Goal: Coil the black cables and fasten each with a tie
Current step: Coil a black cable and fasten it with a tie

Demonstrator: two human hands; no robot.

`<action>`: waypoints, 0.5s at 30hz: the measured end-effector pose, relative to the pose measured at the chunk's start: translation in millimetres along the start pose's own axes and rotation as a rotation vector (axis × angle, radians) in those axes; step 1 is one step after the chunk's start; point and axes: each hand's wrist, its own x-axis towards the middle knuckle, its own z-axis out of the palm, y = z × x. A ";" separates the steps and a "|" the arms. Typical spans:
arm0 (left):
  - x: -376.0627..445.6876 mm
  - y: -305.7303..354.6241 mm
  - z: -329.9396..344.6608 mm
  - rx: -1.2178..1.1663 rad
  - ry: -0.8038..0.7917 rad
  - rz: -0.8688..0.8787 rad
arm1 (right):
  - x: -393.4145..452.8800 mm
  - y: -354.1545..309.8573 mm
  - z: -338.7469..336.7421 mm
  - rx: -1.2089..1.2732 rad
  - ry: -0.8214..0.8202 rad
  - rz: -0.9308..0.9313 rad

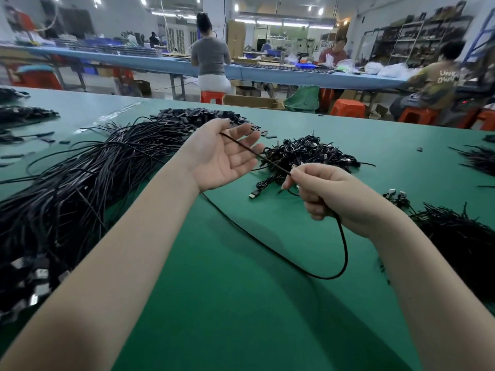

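A single black cable (316, 274) runs taut from my left hand (225, 156) to my right hand (329, 194), then loops low over the green table (241, 303) and back up. My left hand is palm-up with fingers spread; the cable passes over its fingers. My right hand grips the cable in curled fingers, pinching it at thumb and forefinger. A big bundle of loose black cables (75, 194) lies to the left. A heap of coiled, tied cables (308, 153) sits beyond my hands.
A pile of black ties (460, 236) lies at the right, and small black pieces (203, 113) are heaped at the back. Further cable heaps sit at the far left and right edges. Beyond the table, people sit on orange stools at a long bench.
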 end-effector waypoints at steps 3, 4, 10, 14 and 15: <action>0.7 1.4 3.1 0.016 0.053 0.061 | -1.2 4.7 0.7 0.003 -0.199 0.066; -0.7 2.7 4.6 0.005 0.043 0.075 | -1.1 7.3 1.9 -0.002 -0.271 0.112; -22.1 8.1 5.9 0.213 -0.628 -0.153 | 1.6 20.0 3.4 -0.220 -0.170 0.246; -17.7 -16.9 12.9 0.943 -0.545 -0.401 | 0.9 4.0 -9.8 -0.104 0.142 0.043; -13.2 -24.2 16.3 0.892 -0.424 -0.366 | -0.2 -1.5 -7.9 -0.056 0.117 -0.005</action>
